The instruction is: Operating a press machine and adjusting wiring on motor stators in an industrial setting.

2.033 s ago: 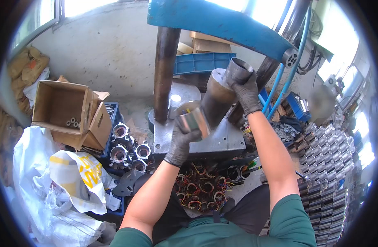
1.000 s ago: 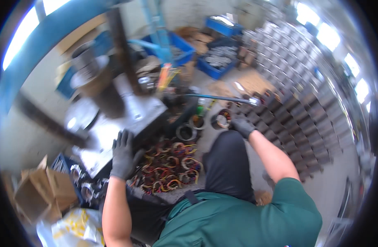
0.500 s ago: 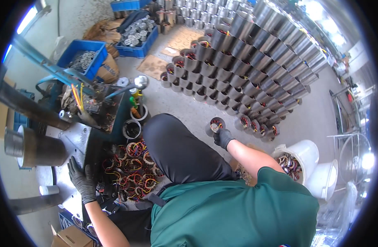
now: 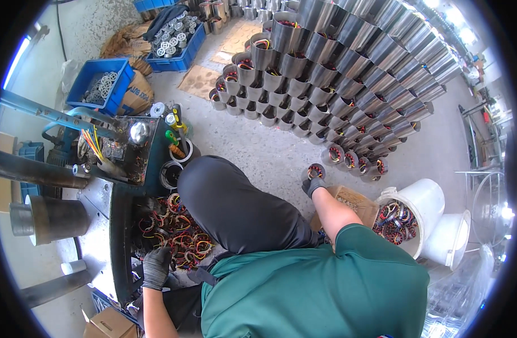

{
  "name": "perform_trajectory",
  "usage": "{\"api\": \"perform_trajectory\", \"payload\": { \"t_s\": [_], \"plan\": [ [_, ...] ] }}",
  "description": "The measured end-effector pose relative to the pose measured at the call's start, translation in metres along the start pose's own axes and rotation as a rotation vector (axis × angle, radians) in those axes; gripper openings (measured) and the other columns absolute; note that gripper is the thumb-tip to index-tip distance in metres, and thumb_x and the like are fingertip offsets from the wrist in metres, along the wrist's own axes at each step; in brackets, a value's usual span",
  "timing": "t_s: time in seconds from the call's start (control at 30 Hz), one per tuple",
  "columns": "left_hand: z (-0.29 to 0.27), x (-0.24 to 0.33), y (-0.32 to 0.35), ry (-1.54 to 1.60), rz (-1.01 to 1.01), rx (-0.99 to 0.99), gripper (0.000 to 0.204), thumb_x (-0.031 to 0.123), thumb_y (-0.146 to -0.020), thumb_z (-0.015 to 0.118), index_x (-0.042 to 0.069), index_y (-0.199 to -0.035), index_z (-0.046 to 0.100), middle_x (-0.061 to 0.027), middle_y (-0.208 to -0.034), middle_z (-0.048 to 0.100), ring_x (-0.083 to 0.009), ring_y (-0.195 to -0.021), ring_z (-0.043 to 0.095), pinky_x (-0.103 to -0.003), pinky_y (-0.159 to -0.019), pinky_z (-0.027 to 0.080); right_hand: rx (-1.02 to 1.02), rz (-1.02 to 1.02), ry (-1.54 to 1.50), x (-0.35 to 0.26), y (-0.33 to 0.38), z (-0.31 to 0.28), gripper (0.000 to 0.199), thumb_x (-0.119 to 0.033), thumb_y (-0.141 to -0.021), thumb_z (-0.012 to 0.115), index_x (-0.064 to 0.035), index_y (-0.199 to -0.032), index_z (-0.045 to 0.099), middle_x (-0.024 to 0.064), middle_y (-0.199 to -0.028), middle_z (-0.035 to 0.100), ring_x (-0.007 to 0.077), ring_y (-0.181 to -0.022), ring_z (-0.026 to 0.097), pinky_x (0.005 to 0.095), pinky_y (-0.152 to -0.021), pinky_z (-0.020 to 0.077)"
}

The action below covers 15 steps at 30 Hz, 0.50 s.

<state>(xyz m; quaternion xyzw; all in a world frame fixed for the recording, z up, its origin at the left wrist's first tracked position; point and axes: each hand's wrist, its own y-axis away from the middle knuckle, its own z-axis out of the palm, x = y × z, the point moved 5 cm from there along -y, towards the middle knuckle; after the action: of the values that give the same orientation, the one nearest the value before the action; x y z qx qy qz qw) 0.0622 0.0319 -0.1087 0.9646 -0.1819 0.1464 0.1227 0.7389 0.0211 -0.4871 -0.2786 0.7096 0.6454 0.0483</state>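
- Head view: two gloved hands; the right hand (image 4: 313,185) has its fingers closed on one metal cylinder (image 4: 314,170) standing on the floor (image 4: 269,152) beside the stacked cylinders (image 4: 348,73), copper winding showing inside.
- The left hand (image 4: 156,267), fingers curled, rests by the pile of wound coils (image 4: 177,236).
- Two white buckets (image 4: 433,219) stand nearby.

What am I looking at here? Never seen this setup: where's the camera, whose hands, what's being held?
It is one fisheye camera worn on a person's head, looking down, so straight edges bend. The person in a green shirt wears dark gloves. The right hand reaches to the floor and grips a metal cylinder with coloured windings, at the end of rows of similar cylinders. The left hand rests at the edge of a tray of wound wire coils. A white bucket holds more coils.
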Motion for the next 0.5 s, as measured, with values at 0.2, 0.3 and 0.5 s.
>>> {"api": "perform_trajectory", "payload": {
  "t_s": [0.2, 0.3, 0.5],
  "plan": [
    [0.02, -0.024, 0.007, 0.047, -0.167, -0.063, 0.026, 0.019, -0.091, 0.076, 0.006, -0.113, 0.073, -0.0206, -0.102, 0.074, -0.04, -0.097, 0.071, -0.049, -0.083, 0.056, -0.106, 0.069, -0.188, -0.019, -0.052, 0.02, 0.037, -0.053, -0.098, 0.066, -0.017, -0.1, 0.071, 0.0108, -0.081, 0.071, 0.0352, -0.072, 0.072, 0.055, -0.066, 0.0598],
    [0.029, -0.053, 0.033, 0.164, -0.296, -0.026, 0.029, 0.02, -0.09, 0.078, 0.005, -0.114, 0.073, -0.0195, -0.104, 0.074, -0.0382, -0.098, 0.071, -0.047, -0.085, 0.057, -0.159, 0.027, -0.205, -0.032, -0.033, 0.053, 0.031, -0.046, -0.103, 0.056, -0.0191, -0.104, 0.072, 0.0084, -0.08, 0.071, 0.0336, -0.076, 0.073, 0.0548, -0.069, 0.0596],
    [0.039, -0.067, 0.037, 0.243, -0.321, -0.067, 0.032, 0.021, -0.088, 0.08, 0.003, -0.114, 0.072, -0.0186, -0.105, 0.072, -0.039, -0.1, 0.069, -0.047, -0.088, 0.056, -0.188, -0.075, -0.147, -0.073, -0.011, 0.071, 0.034, -0.032, -0.107, 0.047, -0.0188, -0.133, 0.065, 0.0119, -0.11, 0.075, 0.0368, -0.095, 0.074, 0.0588, -0.089, 0.058]
  ]
}}
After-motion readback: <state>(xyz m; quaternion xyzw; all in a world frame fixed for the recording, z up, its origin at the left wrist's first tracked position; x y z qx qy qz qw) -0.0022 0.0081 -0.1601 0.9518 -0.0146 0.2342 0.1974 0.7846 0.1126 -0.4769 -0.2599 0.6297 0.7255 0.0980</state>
